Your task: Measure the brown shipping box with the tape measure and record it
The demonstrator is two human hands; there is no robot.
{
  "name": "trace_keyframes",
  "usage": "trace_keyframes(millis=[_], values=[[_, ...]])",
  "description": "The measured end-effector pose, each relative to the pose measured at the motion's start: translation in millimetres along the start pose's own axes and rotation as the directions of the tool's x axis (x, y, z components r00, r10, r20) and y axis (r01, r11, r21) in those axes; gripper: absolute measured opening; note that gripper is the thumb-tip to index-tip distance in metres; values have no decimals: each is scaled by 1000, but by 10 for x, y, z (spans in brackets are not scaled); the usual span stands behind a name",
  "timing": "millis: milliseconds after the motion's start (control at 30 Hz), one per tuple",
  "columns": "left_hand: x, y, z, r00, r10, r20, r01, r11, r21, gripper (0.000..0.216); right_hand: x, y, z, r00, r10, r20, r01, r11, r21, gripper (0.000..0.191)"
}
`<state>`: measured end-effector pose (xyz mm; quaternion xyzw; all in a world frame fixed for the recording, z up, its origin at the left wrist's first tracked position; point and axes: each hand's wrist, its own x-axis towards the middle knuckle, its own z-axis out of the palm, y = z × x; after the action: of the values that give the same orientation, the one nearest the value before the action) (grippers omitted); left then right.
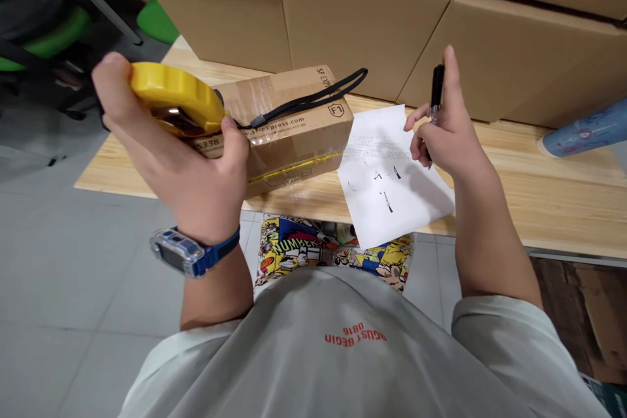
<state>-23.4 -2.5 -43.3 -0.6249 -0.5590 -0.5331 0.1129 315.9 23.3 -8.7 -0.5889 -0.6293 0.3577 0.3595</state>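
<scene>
My left hand (181, 157) is closed around a yellow tape measure (174, 99), held above the left end of a small taped cardboard parcel (294, 130). The measure's black wrist strap (313, 99) trails across the parcel's top. My right hand (448, 134) grips a black pen (435, 95) upright, just over the right edge of a white sheet of paper (392, 189) with a few handwritten marks. The sheet lies on the wooden table (539, 196), partly overhanging its near edge.
Large cardboard boxes (362, 19) line the back of the table. A blue patterned cylinder (582, 130) lies at the right. Green chairs (53, 36) stand on the grey tiled floor at the far left. I wear a watch (179, 251) on the left wrist.
</scene>
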Motion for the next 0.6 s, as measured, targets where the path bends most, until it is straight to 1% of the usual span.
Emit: trace_keyframes(millis=[100, 233, 400, 533, 567, 600], values=[[0, 8, -15, 998, -16, 53, 14, 999, 44, 88, 53, -175, 15, 997, -56, 50, 51, 994, 97, 113], [-6, 2, -22, 1000, 9, 28, -11, 999, 53, 85, 141, -197, -12, 997, -78, 19, 73, 975, 208, 111], [-7, 30, -42, 994, -2, 106, -6, 997, 79, 82, 157, -102, -18, 999, -38, -22, 43, 963, 266, 114], [11, 34, -50, 994, 24, 110, -35, 995, 92, 85, 175, 56, -62, 998, 12, -66, 6, 964, 265, 116], [21, 42, -55, 992, 22, 122, -35, 994, 100, 85, 187, 111, -83, 996, 23, -84, 1, 962, 273, 114], [34, 56, -64, 989, 18, 145, -34, 993, 110, 86, 202, 172, -105, 994, 36, -106, -5, 959, 285, 105]])
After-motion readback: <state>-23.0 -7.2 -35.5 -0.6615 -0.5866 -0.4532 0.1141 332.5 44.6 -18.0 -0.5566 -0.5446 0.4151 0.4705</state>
